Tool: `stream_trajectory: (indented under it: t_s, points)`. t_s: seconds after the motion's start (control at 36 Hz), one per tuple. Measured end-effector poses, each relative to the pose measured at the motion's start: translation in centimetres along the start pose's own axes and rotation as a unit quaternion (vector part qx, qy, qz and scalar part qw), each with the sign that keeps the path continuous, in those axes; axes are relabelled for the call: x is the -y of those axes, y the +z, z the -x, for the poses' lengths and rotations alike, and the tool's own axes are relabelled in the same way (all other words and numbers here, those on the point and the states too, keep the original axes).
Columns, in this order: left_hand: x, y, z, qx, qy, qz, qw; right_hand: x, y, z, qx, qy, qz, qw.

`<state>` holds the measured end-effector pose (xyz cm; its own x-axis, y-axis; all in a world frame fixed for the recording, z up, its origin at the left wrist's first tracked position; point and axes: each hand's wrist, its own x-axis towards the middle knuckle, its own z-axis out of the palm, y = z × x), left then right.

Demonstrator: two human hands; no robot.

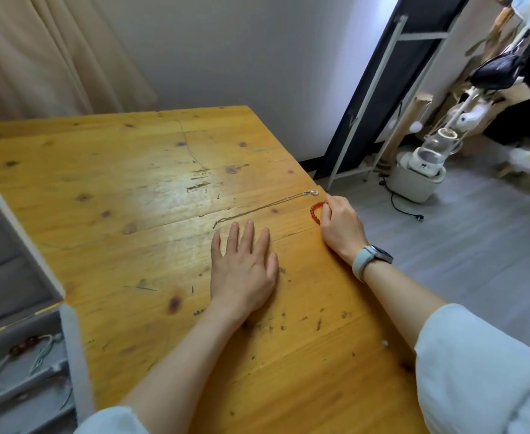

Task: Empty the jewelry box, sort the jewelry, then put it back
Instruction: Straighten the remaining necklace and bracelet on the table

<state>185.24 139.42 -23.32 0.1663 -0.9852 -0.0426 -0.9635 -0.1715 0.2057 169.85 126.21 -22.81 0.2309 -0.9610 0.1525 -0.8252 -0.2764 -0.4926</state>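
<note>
Red bead bracelet [315, 212], pinched in my right hand [342, 228] fingers at the desk [132, 189] edge, could drop floorward; left hand [244, 270] lies flat, released.

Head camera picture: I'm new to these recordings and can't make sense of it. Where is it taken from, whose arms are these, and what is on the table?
There is no machine here. The one picture comes from a wide-angle camera worn on a person's head, looking forward and down, so the arms you see are the wearer's own.

The left hand lies flat and open on the wooden table, holding nothing. The right hand, with a watch on its wrist, pinches a red bead bracelet near the table's right edge.

Just beyond the hands, a thin chain necklace lies stretched out on the wood, its small pendant at the far end.

At the left edge stands the open grey jewelry box; a corded bracelet with dark red beads lies inside.
</note>
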Motion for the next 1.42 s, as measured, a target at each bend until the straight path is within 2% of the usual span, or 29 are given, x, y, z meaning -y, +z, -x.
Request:
stream_trajectory:
  t_s: [0.08, 0.19, 0.31, 0.39, 0.58, 0.75, 0.81, 0.86, 0.92, 0.97, 1.06, 1.22, 1.31, 1.42]
  points:
    - [-0.1, 0.0, 0.0, 0.001, -0.001, 0.003, 1.000, 0.1, -0.2, 0.7, 0.042, -0.001, 0.009, 0.999]
    - [0.2, -0.3, -0.1, -0.003, 0.000, 0.023, 1.000, 0.6, -0.5, 1.9, 0.036, -0.008, 0.023, 0.999]
    - [1.2, -1.5, 0.5, -0.026, 0.016, 0.161, 0.986, 3.1, -1.2, 3.9, -0.012, -0.083, -0.003, 0.997]
    - [2.9, -3.6, 2.3, -0.085, 0.011, 0.241, 0.967, 5.8, -1.4, 5.3, 0.012, -0.130, -0.022, 0.991]
    - [10.6, -10.4, 8.0, -0.288, 0.011, 0.075, 0.955, 16.1, -1.0, 8.3, 0.090, -0.243, -0.102, 0.960]
    - [19.7, -17.1, 12.6, -0.385, -0.060, -0.063, 0.919, 27.6, 0.6, 9.5, 0.051, -0.359, -0.141, 0.921]
    - [22.8, -18.5, 13.6, -0.378, -0.109, -0.107, 0.913, 31.1, 1.3, 9.5, 0.016, -0.396, -0.125, 0.909]
    - [25.0, -19.6, 14.4, -0.327, -0.175, -0.118, 0.921, 34.1, 2.2, 9.3, -0.016, -0.419, -0.103, 0.902]
    - [26.7, -20.3, 15.0, -0.248, -0.242, -0.102, 0.932, 36.5, 2.9, 9.1, -0.004, -0.422, -0.069, 0.904]
    - [27.7, -20.2, 15.4, -0.203, -0.261, -0.103, 0.938, 37.9, 3.5, 9.0, 0.048, -0.410, -0.016, 0.911]
    - [28.0, -20.1, 16.4, -0.242, -0.220, -0.121, 0.937, 38.1, 3.7, 9.3, 0.071, -0.405, 0.002, 0.912]
    - [25.4, -19.2, 20.5, -0.390, -0.131, -0.093, 0.907, 35.6, 2.2, 11.9, -0.006, -0.462, -0.141, 0.876]
    - [23.8, -18.2, 23.6, -0.413, -0.088, -0.091, 0.902, 33.7, 1.1, 14.6, -0.013, -0.488, -0.151, 0.859]
    - [21.8, -15.9, 27.6, -0.407, -0.054, -0.087, 0.908, 30.1, 0.7, 18.4, -0.016, -0.520, -0.134, 0.844]
